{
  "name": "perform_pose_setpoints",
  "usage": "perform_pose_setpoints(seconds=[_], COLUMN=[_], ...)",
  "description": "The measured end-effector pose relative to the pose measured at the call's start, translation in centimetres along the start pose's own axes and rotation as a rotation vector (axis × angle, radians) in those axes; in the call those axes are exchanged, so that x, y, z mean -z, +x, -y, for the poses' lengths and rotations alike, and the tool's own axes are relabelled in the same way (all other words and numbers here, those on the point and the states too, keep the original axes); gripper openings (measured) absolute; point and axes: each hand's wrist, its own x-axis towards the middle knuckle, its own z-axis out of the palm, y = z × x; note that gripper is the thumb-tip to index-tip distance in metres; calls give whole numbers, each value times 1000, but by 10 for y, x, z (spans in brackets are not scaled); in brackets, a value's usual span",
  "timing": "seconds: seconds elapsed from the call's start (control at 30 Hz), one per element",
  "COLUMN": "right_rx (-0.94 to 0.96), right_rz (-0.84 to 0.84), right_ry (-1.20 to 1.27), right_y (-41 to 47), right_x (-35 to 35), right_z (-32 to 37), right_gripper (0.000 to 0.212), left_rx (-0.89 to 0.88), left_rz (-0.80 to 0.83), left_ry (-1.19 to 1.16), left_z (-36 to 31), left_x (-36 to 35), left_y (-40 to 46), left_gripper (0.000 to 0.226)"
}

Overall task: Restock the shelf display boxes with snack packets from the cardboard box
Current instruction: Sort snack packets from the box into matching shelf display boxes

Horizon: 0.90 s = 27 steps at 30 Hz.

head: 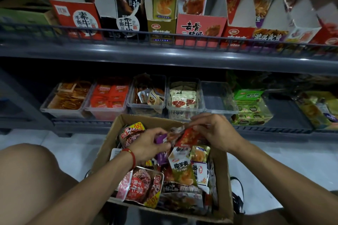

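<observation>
A brown cardboard box sits on the floor in front of me, filled with several mixed snack packets. Over its far half, my left hand pinches a purple packet, and my right hand grips the top of a red packet. The two packets touch between my hands. A large red packet lies at the box's near left. On the upper shelf stand open display boxes, most with packets upright in them. Clear plastic bins line the lower shelf, and one clear bin looks empty.
A grey wire rail runs along the upper shelf's front. Green snack boxes sit on the lower shelf to the right of the bins. My bare knee is at the left, beside the box. White floor tiles surround the box.
</observation>
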Motion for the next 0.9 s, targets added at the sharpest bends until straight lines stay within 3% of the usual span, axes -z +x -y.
perform_pose_setpoints(seconds=[0.1,0.2,0.37,0.43,0.5,0.6,0.77,0.9], right_rx=[-95,-197,-314,-316,-324,-376,-424,-439], right_rz=[-13,7,16,-40,-51,10,-163,-311], right_ry=[38,178,647,682,694,632,609,687], right_y=[0,0,-4,-3,-1,-1,1,-2], right_x=[15,31,34,29,28,27,43,73], right_z=[5,9,28,35,41,48,49,40], right_gripper=[12,7,15,16,21,33,16,16], left_rx=[109,37,34,16,-12,-40,-121,-256], left_rz=[65,59,128,97,14,-99,-318,-382], left_ry=[94,210,-468,-561,-568,-593,-589,-343], left_z=[-2,-12,-37,-45,-49,-52,-59,-48], left_x=[1,2,-4,-6,-4,3,23,41], left_y=[-6,-15,-20,-22,-23,-25,-28,-29], left_gripper=[62,94,49,26,24,41,16,45])
